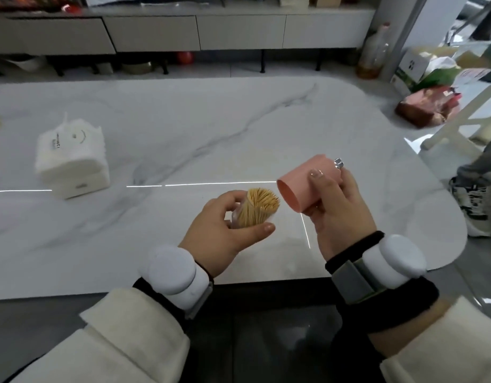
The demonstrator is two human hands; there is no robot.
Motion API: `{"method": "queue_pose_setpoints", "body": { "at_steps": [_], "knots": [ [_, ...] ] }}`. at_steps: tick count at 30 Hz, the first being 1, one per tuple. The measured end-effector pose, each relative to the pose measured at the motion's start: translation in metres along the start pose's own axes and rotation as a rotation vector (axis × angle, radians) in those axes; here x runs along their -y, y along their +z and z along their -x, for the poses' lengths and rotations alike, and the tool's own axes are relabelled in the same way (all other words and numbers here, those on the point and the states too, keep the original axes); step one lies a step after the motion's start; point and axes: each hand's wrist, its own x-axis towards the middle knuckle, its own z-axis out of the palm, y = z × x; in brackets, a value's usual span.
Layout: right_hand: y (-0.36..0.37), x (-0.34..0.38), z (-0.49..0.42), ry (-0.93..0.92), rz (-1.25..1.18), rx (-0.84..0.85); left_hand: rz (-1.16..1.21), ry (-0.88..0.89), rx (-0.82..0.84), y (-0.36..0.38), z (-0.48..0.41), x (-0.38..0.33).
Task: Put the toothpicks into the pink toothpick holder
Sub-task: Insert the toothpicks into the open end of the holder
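My left hand (pixel 225 230) grips a thick bundle of wooden toothpicks (pixel 259 207), still partly inside a clear plastic container, with the tips fanned out and pointing up and right. My right hand (pixel 338 208) holds the pink toothpick holder (pixel 302 186) tipped on its side, its open mouth facing left and down toward the toothpick tips. A small gap separates the bundle from the holder's rim. Both hands hover just above the near part of the white marble table (pixel 183 128).
A white pack of tissues (pixel 72 161) stands at the left of the table. A white chair (pixel 465 120) and a person's shoe (pixel 471 203) are at the right. A low cabinet (pixel 183 31), a bottle (pixel 374 53) and bags lie beyond the table.
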Motion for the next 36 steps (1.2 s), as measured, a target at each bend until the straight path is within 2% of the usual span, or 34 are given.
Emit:
{"method": "queue_pose_setpoints", "body": {
  "at_steps": [13, 24, 36],
  "knots": [
    [0.004, -0.018, -0.037, 0.017, 0.153, 0.125, -0.092, 0.033, 0.055, 0.004, -0.037, 0.006],
    [-0.004, -0.017, -0.039, 0.013, 0.170, 0.243, -0.113, 0.033, -0.023, 0.003, -0.039, 0.010],
    [-0.003, -0.012, -0.035, -0.009, 0.346, 0.312, -0.177, 0.034, -0.041, 0.003, -0.042, 0.012]
  ]
}}
